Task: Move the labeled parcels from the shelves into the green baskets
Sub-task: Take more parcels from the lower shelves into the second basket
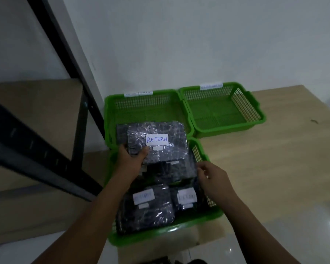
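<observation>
My left hand (131, 161) grips the lower left corner of a dark plastic-wrapped parcel (171, 149) with a white label reading RETURN, held over the seam between two green baskets. The near green basket (160, 234) holds several dark wrapped parcels, two of them (147, 208) (187, 199) showing white labels. My right hand (212, 180) hovers just right of the pile, fingers loosely curled, holding nothing. Behind sit the far left green basket (141, 103), with a dark parcel partly hidden under the held one, and the far right green basket (223, 111), which holds no parcels.
The baskets stand on a light wooden table (265, 159) against a white wall. A black metal shelf frame (51, 149) with wooden boards rises close on the left. White tags are stuck on the far rims of the two back baskets. Glossy floor shows at bottom right.
</observation>
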